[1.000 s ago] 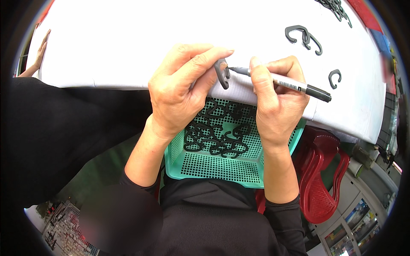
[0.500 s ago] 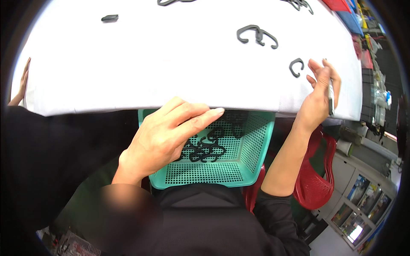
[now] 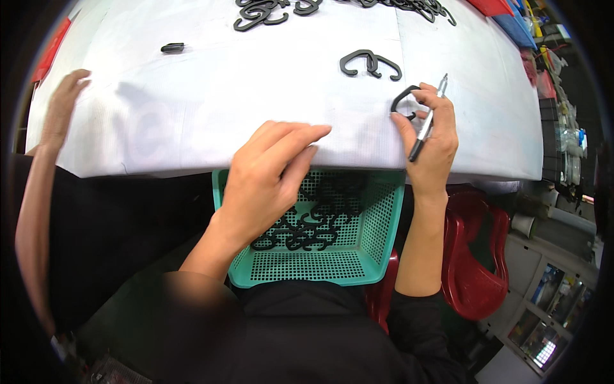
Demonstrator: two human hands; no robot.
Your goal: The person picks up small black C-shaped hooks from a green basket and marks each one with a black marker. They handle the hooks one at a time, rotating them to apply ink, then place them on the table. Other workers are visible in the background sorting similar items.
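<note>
My right hand (image 3: 432, 137) rests on the white table (image 3: 211, 115) near its front edge. It holds a black marker pen (image 3: 427, 121) upright and its fingertips pinch a black C-shaped plastic hook (image 3: 403, 99). My left hand (image 3: 268, 179) hovers empty with fingers apart over the table's front edge and above a teal mesh basket (image 3: 377, 237) on my lap. The basket holds several black hooks (image 3: 307, 227). A pair of black hooks (image 3: 371, 64) lies on the table beyond my right hand.
More black hooks (image 3: 262, 13) lie in a heap at the table's far edge, and a small black cap (image 3: 173, 47) lies far left. Another person's hand (image 3: 64, 105) rests on the table's left edge. A red plastic stool (image 3: 473, 256) stands at my right.
My right hand moved from the table's right edge inward and took hold of the C-shaped hook, pen still in it. My left hand rose slightly from the basket toward the table edge.
</note>
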